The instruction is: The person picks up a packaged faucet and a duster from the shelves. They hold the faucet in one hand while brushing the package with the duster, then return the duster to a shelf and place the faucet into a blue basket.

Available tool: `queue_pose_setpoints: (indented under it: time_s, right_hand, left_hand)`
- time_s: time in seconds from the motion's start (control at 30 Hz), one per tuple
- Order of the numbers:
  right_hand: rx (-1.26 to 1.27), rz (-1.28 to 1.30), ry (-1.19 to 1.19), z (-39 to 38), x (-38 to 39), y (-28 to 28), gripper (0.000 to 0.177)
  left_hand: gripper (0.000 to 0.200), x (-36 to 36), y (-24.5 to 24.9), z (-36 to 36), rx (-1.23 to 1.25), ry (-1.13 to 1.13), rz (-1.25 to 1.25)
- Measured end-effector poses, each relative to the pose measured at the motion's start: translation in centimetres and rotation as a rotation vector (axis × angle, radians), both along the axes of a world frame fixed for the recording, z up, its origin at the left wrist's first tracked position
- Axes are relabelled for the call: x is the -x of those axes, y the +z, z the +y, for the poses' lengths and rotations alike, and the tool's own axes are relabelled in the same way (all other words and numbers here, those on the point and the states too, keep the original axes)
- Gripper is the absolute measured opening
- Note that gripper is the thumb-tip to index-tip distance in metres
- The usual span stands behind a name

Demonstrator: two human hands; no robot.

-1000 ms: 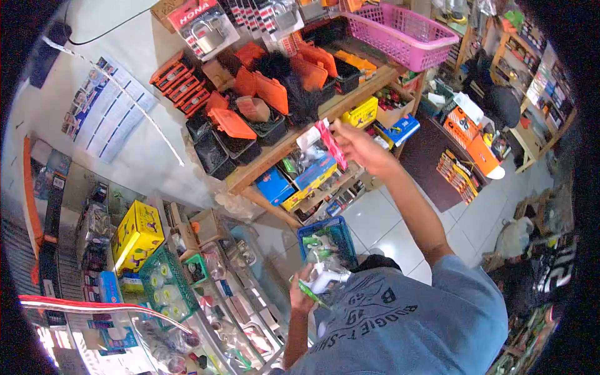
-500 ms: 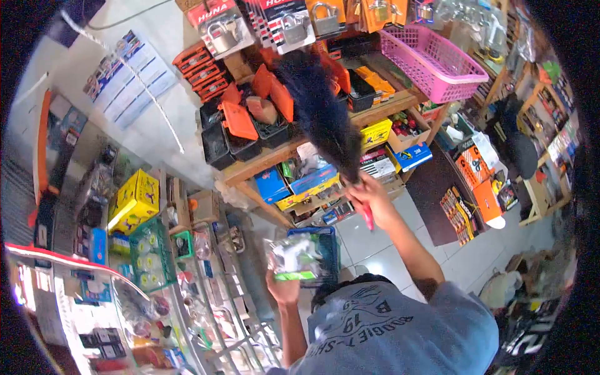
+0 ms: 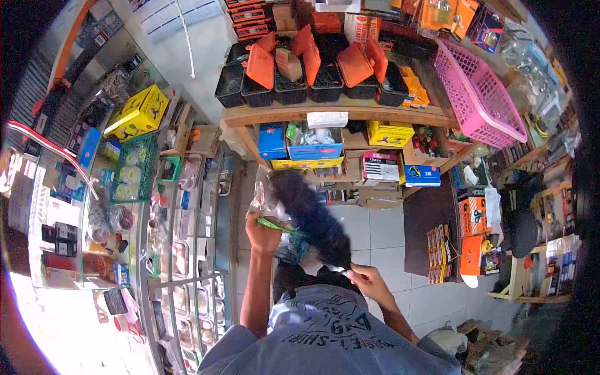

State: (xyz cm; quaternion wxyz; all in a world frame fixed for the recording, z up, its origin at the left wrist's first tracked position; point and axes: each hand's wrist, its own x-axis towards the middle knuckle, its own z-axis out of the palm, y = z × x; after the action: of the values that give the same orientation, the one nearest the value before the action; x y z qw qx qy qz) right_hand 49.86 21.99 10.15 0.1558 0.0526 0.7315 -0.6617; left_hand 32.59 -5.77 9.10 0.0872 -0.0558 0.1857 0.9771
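Observation:
My right hand [image 3: 373, 282] is closed around the handle end of a dark feather duster [image 3: 315, 219]. The duster's fluffy head slants up and left, across the front of my body. In my left hand [image 3: 263, 233] is a clear plastic packet [image 3: 267, 199] with a green strip along its lower edge. The duster overlaps the packet's right side in the view; what the packet contains is hard to make out. A blue basket [image 3: 291, 249] sits low behind the duster, mostly hidden.
A wooden shelf [image 3: 375, 114] ahead carries black bins with orange lids [image 3: 259, 65] and a pink basket [image 3: 478, 94]. Boxes sit on the level below, including a blue 3M box [image 3: 422, 175]. At left stands a glass display case [image 3: 134, 250]; white tiles [image 3: 382, 228] cover the floor.
The duster has come down from the upper shelf to beside the packet, with my right hand lower. My left hand has risen and moved slightly left with the packet. The view has shifted.

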Motion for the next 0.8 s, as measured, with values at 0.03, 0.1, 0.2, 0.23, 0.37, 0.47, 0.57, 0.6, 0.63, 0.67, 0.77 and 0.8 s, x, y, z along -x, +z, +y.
queue_pose_setpoints:
  time_s: [0.03,0.1,0.2,0.23,0.37,0.47,0.57,0.6,0.63,0.67,0.77,0.8]
  right_hand:
    - [-0.06,0.021,0.111,0.6,0.4,0.6,0.031]
    - [-0.109,0.157,0.105,2.0,0.7,-0.1,0.025]
    - [0.066,0.085,-0.017,2.9,1.0,-0.7,0.024]
    - [-0.01,0.056,0.034,3.3,1.2,-0.6,0.025]
    - [-0.058,0.087,0.111,3.3,1.6,0.8,0.029]
    - [0.043,0.062,0.018,2.6,1.5,-0.4,0.032]
    - [0.048,0.019,0.041,2.4,1.1,-0.5,0.031]
    - [0.017,0.022,0.1,2.5,1.0,-0.3,0.031]
    - [0.018,0.026,0.098,2.5,0.8,-0.4,0.031]
    - [0.003,0.056,0.039,2.4,0.6,-0.6,0.031]
    - [0.0,0.056,0.036,2.5,0.2,-0.7,0.031]
    - [0.006,0.024,0.096,2.7,0.0,-0.7,0.031]
  left_hand:
    - [0.056,-0.1,1.0,1.1,0.009,0.061,-0.04]
    - [0.057,-1.3,0.1,1.3,0.062,0.078,0.089]
    - [0.068,-0.8,-2.4,-0.2,-0.326,-0.268,0.464]
    - [0.064,-1.0,-2.7,-0.4,-0.241,-0.198,0.331]
    - [0.05,-2.2,-0.5,1.0,0.938,0.2,0.297]
    - [0.057,-2.3,2.4,1.0,0.305,-0.055,0.122]
    - [0.057,-1.8,0.2,-0.2,0.149,-0.12,0.092]
    - [0.052,-1.9,2.1,0.6,0.135,-0.08,0.046]
    - [0.048,-2.0,4.0,1.5,0.122,-0.043,0.001]
    - [0.045,-1.8,2.8,0.7,0.154,-0.067,0.103]
    - [0.052,-0.1,-1.4,-0.5,-0.369,-0.312,0.33]
    - [0.052,-0.8,-1.5,0.0,0.008,-0.16,0.272]
